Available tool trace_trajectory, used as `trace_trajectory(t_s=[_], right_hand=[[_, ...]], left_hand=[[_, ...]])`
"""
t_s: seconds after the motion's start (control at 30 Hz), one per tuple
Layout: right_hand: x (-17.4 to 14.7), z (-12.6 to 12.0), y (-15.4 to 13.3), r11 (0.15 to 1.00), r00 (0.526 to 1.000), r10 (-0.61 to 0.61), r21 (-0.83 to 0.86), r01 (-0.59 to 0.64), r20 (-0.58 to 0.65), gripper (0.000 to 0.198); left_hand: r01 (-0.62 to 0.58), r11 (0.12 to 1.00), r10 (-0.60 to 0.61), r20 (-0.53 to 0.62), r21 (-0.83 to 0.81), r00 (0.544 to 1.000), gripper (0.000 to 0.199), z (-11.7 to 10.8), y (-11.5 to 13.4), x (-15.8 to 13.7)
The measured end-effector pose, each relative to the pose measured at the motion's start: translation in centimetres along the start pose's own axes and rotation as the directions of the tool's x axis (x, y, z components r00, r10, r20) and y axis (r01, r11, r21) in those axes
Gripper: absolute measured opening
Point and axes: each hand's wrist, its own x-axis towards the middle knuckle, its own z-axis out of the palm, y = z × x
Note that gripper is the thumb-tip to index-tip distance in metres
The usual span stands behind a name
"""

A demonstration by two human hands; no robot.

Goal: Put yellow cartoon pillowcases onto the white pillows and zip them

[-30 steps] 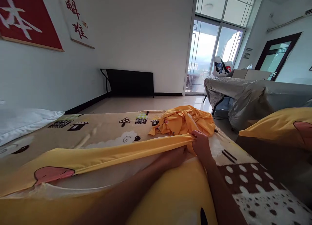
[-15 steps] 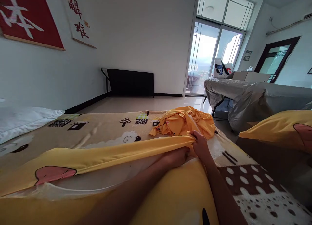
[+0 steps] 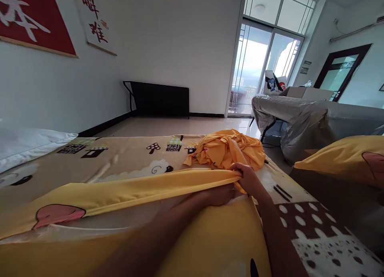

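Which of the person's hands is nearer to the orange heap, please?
Right. The right hand pinches the yellow cover just in front of the orange heap. The left hand is farther from it, lower in the picture, under the cover's raised edge.

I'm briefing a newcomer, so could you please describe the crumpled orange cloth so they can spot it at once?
Find the beige sheep-print blanket and look toward its far edge, beyond the right hand. The crumpled orange cloth lies heaped there, deeper orange than the smooth, stretched yellow fabric cover in front.
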Motion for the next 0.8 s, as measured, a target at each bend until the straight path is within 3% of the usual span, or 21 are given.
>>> trace_trajectory(t_s=[0.17,0.3,0.43,0.57,0.8], right_hand=[[0.0,0.4,-0.7,0.949,0.967,0.026,-0.296,-0.104,-0.254,0.047],[-0.2,0.6,-1.1,0.934,0.962,0.025,-0.337,-0.120,-0.273,0.041],[-0.2,1.0,-1.0,0.985,0.964,0.063,-0.141,-0.103,-0.258,0.037],[0.2,1.4,-0.1,0.997,0.977,0.039,0.072,-0.024,-0.209,0.037],[0.5,1.4,0.2,0.941,0.987,0.049,0.339,0.006,-0.154,0.033]], left_hand=[[-0.003,0.999,0.013,0.226,-0.048,0.974,0.027,-0.8,-0.1,0.0],[0.049,0.999,-0.043,0.257,-0.019,0.965,0.026,-0.4,-0.4,0.6],[0.081,0.997,-0.076,0.184,-0.020,0.980,0.034,0.2,-0.7,1.0],[-0.001,0.999,0.006,0.125,-0.042,0.992,0.025,0.0,-0.7,0.6],[-0.040,0.999,0.042,0.173,-0.014,0.984,0.024,0.6,-0.2,0.3]])
